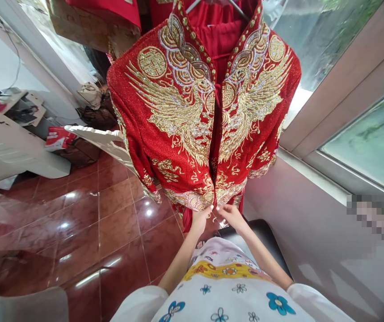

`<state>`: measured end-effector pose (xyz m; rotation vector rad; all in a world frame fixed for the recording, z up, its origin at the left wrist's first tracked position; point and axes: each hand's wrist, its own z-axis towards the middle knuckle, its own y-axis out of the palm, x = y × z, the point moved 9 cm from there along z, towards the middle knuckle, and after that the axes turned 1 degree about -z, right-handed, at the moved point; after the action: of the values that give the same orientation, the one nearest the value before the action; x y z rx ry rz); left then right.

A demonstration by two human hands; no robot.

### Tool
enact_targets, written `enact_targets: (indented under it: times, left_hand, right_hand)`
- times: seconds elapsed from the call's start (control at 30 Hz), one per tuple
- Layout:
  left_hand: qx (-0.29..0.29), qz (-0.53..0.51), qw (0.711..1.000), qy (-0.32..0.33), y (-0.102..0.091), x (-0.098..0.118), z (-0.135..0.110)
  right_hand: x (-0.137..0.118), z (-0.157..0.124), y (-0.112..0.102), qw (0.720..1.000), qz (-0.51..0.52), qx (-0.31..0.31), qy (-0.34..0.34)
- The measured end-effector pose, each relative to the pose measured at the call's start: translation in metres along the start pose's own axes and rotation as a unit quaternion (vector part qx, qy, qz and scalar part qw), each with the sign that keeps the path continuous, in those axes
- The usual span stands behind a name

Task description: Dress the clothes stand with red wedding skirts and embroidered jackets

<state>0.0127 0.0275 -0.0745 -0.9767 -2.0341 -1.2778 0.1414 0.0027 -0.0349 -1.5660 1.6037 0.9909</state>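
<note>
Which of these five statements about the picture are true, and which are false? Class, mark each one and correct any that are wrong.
1. The red jacket with gold embroidery hangs from a thin grey hanger. True.
2. Both bare hands are up at the jacket's collar. False: the left hand and right hand are at its lower front hem.
3. The glossy reddish-brown tiled floor shows bright reflections. True.
4. The jacket's front edges meet all the way up. False: they spread apart toward the top.
5. The person's white flower-print garment has a yellow band across it. True.
</note>
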Motion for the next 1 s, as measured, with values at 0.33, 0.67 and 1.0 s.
enact_targets:
  times: [0.33,0.67,1.0]
  left_hand:
    - [0.014,0.046,0.996,0.075,0.01,0.017,0.007]
    - [0.005,0.082,0.993,0.08,0.017,0.015,0.008]
    - [-0.011,0.043,0.998,0.052,0.019,0.006,0.018]
  right_hand:
    - [-0.043,0.02,-0.007,0.972,-0.141,0.1,-0.159]
    - [-0.037,0.019,0.005,0.998,-0.058,-0.01,-0.022]
    - [-0.073,0.02,0.03,0.997,0.055,0.024,-0.045]
